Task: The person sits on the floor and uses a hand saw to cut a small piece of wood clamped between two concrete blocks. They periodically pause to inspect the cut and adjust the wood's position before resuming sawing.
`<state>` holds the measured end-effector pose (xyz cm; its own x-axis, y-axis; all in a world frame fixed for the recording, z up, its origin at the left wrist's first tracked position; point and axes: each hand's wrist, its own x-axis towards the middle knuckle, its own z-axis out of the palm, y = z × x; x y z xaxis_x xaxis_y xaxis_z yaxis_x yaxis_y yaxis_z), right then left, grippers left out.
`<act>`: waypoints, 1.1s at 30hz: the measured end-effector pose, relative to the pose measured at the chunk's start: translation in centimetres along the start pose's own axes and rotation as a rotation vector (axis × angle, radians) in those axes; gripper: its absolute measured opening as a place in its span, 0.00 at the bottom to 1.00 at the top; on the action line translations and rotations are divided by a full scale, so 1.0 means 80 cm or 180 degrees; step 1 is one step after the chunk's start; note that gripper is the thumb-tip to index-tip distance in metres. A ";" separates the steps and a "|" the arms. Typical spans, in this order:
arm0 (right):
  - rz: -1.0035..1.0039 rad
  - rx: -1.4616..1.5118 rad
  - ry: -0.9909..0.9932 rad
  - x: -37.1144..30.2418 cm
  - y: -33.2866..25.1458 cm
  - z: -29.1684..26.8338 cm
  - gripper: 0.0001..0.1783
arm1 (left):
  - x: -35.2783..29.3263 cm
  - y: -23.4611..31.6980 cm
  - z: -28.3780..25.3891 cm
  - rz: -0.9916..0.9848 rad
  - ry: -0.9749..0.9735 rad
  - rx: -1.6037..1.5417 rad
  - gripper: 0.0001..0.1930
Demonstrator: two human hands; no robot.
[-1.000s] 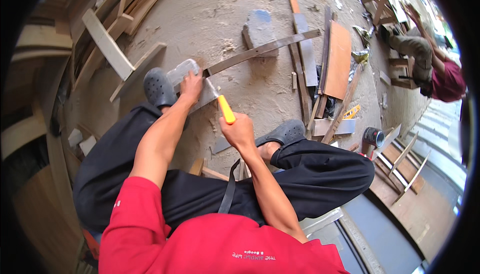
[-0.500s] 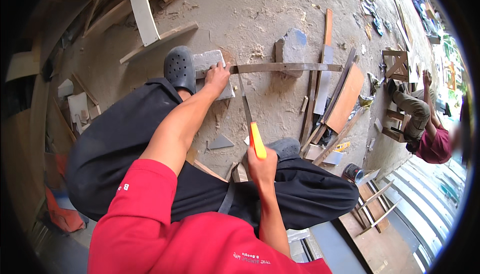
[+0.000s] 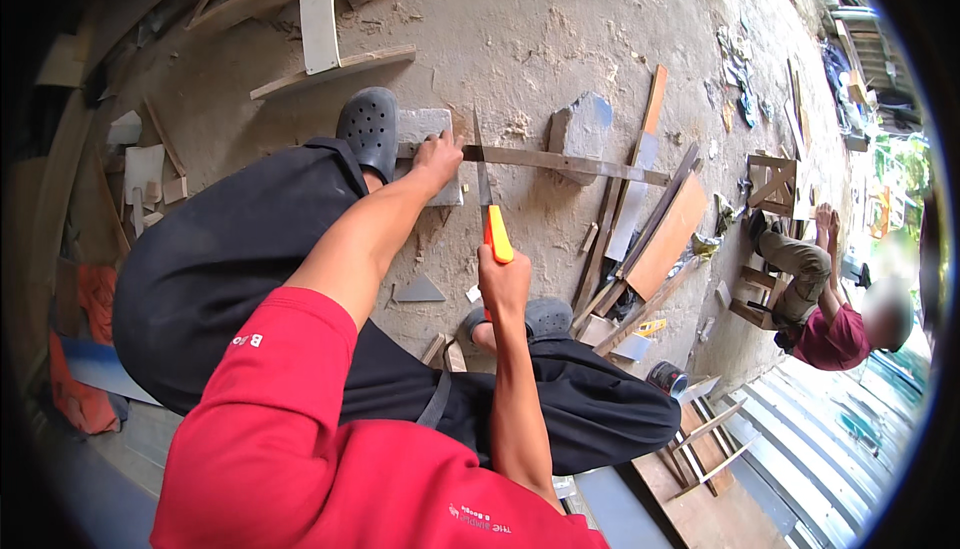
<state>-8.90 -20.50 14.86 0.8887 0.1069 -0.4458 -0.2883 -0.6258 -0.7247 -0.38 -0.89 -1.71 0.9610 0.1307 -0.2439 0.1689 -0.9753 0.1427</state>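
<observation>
A long narrow wooden strip (image 3: 570, 162) lies across two pale blocks, the left block (image 3: 410, 129) and the right block (image 3: 582, 134). My left hand (image 3: 437, 159) presses and grips the strip over the left block, beside my grey clog (image 3: 369, 129). In my right hand (image 3: 504, 279) is the yellow-orange handle of a handsaw (image 3: 497, 232). Its blade crosses the strip just right of my left fingers, and the tip points past the far side. Whether the teeth have cut into the wood is too small to tell.
Boards and offcuts (image 3: 665, 239) lie to the right, near a paint can (image 3: 667, 379). More planks (image 3: 320, 14) rest at the far left. A grey triangular scrap (image 3: 420, 289) lies near my feet. Another person (image 3: 825, 289) sits at the far right by a wooden frame.
My right hand has pushed the saw forward, so more blade reaches beyond the strip. My left hand stays on the strip. The whole view has shifted slightly.
</observation>
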 end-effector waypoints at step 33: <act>0.0119 0.0018 0.0016 0.000 -0.029 -0.008 0.16 | 0.004 0.001 0.003 -0.0014 -0.0165 -0.0005 0.26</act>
<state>-7.98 -19.54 16.84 0.8791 0.0797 -0.4700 -0.3232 -0.6249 -0.7106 -0.11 -0.94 -2.01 0.9476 0.1255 -0.2938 0.1734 -0.9744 0.1431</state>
